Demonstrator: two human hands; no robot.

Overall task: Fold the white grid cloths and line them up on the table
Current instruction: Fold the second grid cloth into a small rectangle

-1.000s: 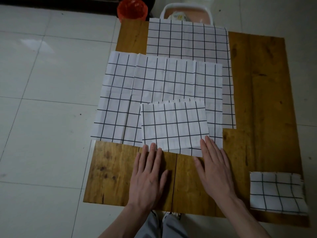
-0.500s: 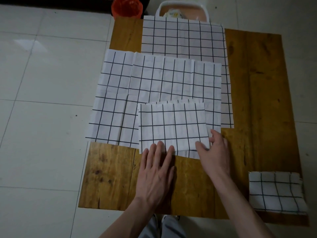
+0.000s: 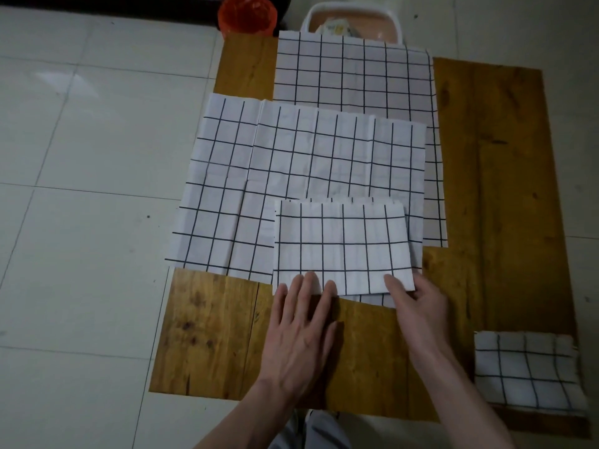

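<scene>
Wooden table (image 3: pixel 207 332): right hand (image 3: pixel 418 303), flat a second ago, now pinches folded cloth (image 3: pixel 340 247) corner; left hand (image 3: pixel 301 328) spread flat; relocation likely.

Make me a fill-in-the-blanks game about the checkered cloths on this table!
1. The small folded cloth lies at the table's near ____ corner.
2. The bucket on the floor is ____.
3. The right hand grips the half-folded cloth at its near right ____.
4. The left hand lies ____, its fingertips on that cloth.

Missing words: right; red; corner; flat
</scene>
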